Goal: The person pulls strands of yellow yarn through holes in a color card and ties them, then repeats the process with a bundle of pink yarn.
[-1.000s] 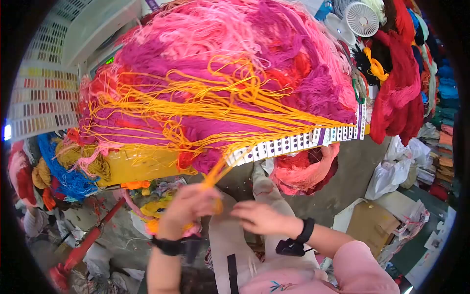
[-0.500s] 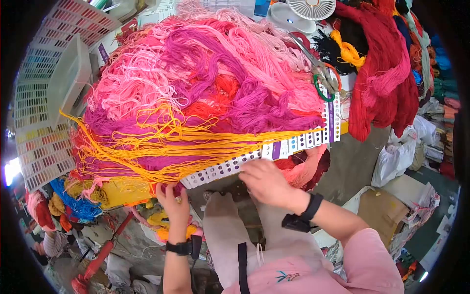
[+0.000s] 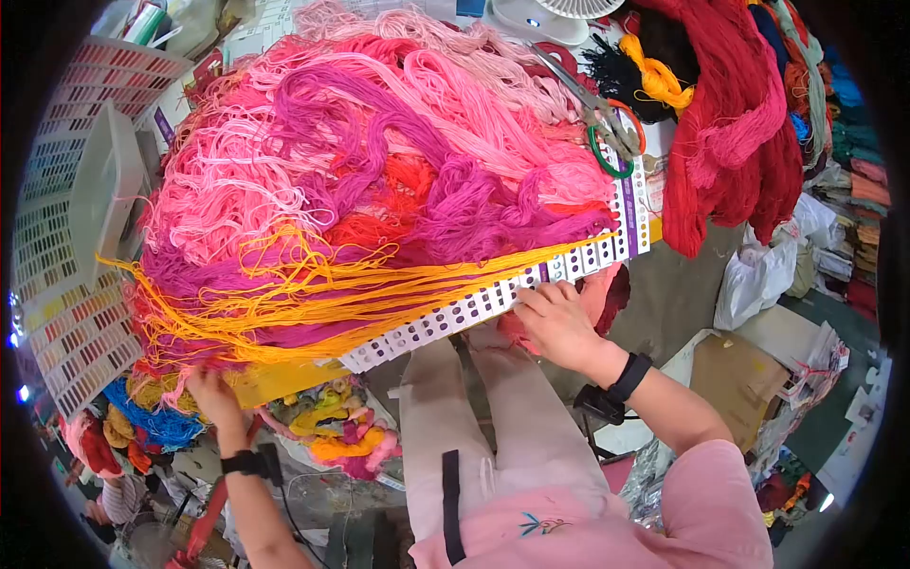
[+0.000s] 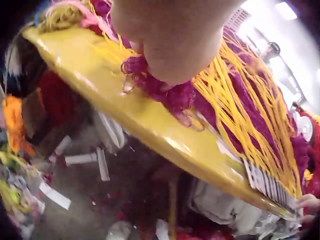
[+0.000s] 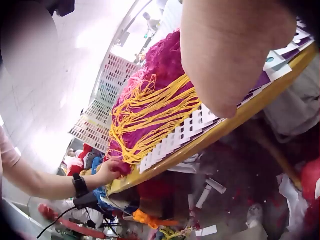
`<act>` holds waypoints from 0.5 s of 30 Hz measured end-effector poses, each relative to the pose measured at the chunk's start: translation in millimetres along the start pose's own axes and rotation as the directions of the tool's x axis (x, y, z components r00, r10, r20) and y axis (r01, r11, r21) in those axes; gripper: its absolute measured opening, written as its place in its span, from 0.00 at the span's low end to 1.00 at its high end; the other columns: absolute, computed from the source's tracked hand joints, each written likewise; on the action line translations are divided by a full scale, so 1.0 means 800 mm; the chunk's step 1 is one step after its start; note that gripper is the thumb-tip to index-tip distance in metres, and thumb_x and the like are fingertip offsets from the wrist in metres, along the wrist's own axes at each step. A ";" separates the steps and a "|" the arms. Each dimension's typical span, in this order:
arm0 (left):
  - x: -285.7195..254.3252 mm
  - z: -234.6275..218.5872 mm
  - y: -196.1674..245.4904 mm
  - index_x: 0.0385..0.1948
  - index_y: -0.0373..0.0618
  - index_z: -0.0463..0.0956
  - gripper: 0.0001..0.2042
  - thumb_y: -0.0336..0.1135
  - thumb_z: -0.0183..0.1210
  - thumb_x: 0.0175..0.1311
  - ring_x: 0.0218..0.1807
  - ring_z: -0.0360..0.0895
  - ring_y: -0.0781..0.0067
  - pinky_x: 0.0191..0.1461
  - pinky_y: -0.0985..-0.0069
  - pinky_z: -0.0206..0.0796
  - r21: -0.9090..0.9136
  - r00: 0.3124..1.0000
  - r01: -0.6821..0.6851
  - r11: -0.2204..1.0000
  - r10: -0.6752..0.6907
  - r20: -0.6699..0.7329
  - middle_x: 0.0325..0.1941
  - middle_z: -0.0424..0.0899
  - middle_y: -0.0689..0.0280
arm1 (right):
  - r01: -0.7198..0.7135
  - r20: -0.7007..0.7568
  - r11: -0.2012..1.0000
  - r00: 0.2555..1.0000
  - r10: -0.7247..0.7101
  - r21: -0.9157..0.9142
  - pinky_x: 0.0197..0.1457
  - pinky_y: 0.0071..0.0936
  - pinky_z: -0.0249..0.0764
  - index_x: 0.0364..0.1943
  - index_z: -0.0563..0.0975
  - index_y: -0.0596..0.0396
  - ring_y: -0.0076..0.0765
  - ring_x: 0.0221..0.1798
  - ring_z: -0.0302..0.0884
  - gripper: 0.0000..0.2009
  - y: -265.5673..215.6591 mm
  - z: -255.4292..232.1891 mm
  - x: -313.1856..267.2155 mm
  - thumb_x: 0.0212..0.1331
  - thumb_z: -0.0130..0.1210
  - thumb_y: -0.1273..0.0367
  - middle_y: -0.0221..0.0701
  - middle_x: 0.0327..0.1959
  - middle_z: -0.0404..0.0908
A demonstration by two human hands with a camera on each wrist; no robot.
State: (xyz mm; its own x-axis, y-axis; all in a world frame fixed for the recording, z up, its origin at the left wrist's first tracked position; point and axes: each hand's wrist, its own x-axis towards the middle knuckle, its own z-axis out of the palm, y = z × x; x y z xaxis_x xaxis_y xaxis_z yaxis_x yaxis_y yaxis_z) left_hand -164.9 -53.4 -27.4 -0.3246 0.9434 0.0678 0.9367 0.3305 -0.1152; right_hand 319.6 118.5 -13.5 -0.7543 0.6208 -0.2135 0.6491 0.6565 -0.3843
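Long yellow-orange threads [image 3: 313, 303] spread over magenta yarn [image 3: 483, 213] on the table's front side. A row of overlapping white punched cards [image 3: 427, 327] runs along the front edge, with threads meeting its right end. My left hand [image 3: 213, 396] is at the table's left front edge; in the right wrist view its fingers [image 5: 116, 167] are at magenta yarn hanging there. I cannot tell whether they pinch it. My right hand [image 3: 559, 327] rests with loosely bent fingers at the cards' front edge, right of the middle.
A heap of pink yarn [image 3: 237, 171] covers the yellow table [image 3: 284, 384]. Scissors [image 3: 607, 128] lie at the right beside dark red skeins [image 3: 725, 133]. Colour sample boards [image 3: 81, 332] stand at the left. Bundles of coloured yarn [image 3: 336, 427] are below the table edge.
A second ago both hands were together over the lap, the left with gathered yellow threads. The threads now lie on the table; the left hand has moved left, the right hand to the cards.
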 end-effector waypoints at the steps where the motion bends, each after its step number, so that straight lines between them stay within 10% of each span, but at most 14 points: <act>1: 0.014 -0.006 -0.012 0.27 0.37 0.72 0.09 0.21 0.49 0.40 0.43 0.65 0.52 0.46 0.65 0.59 0.037 0.996 0.057 0.998 -0.059 0.063 0.43 0.68 0.54 | -0.040 0.015 0.999 0.999 0.040 -0.017 0.45 0.31 0.56 0.31 0.72 0.55 0.34 0.41 0.62 0.12 0.000 0.001 0.000 0.36 0.48 0.72 0.30 0.39 0.68; 7: 0.036 -0.004 -0.017 0.33 0.35 0.70 0.11 0.24 0.50 0.43 0.48 0.63 0.49 0.50 0.65 0.56 0.030 0.914 0.234 0.972 -0.230 0.335 0.48 0.64 0.49 | -0.109 -0.076 0.993 0.991 0.113 0.053 0.45 0.32 0.57 0.29 0.71 0.56 0.36 0.42 0.63 0.11 -0.009 0.005 0.008 0.36 0.48 0.73 0.31 0.38 0.68; 11: 0.045 -0.113 0.151 0.31 0.37 0.71 0.09 0.24 0.51 0.44 0.46 0.66 0.55 0.49 0.67 0.57 -0.366 0.998 -0.057 0.929 0.042 -0.048 0.46 0.66 0.52 | -0.133 -0.140 0.964 0.976 0.167 0.228 0.44 0.34 0.60 0.28 0.71 0.56 0.39 0.43 0.63 0.10 -0.014 0.009 -0.003 0.36 0.50 0.74 0.33 0.36 0.69; 15: 0.058 -0.185 0.268 0.23 0.38 0.72 0.05 0.21 0.48 0.45 0.26 0.71 0.65 0.35 0.73 0.63 -0.951 0.885 0.025 0.307 0.435 0.163 0.22 0.74 0.63 | -0.149 -0.148 0.911 0.964 0.219 0.384 0.44 0.34 0.61 0.28 0.71 0.56 0.41 0.42 0.63 0.09 -0.004 0.027 -0.023 0.36 0.50 0.76 0.34 0.35 0.69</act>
State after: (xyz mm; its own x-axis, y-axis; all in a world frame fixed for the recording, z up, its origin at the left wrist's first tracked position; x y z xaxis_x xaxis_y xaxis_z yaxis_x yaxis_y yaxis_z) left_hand 40.2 57.5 97.5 0.0988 0.9835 -0.1519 0.4040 0.0998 0.9093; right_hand 328.9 95.8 -27.7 -0.5706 0.8059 -0.1576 0.6660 0.3419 -0.6631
